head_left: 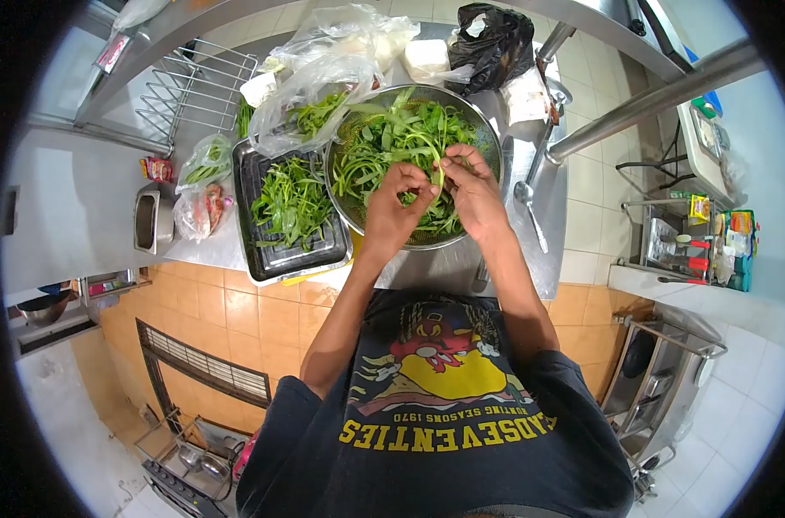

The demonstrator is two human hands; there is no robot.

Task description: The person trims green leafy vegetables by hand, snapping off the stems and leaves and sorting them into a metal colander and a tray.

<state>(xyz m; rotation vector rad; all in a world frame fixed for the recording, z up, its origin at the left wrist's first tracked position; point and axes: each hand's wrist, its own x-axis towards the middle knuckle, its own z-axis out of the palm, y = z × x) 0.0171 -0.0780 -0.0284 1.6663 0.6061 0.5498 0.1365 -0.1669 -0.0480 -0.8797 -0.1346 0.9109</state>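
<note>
Both of my hands are over a round metal strainer [493, 129] heaped with leafy greens [379, 142]. My left hand [403, 207] has its thumb and fingertips pinched together near a green stem; what lies between them is too small to make out. Close beside it, my right hand [474, 190] pinches a pale green stem [441, 175] between thumb and forefinger. Left of the strainer stands a black rectangular tray [247, 207] with more cut greens [290, 203] in it. A clear plastic bag [310, 95] lies partly over the tray and strainer.
A black plastic bag [496, 43] and white blocks [427, 59] sit behind the strainer. A spoon [530, 211] lies right of it, near a metal post [651, 104]. Bagged food [204, 210] and a metal container [153, 220] are at the left. A wire rack [194, 91] stands back left.
</note>
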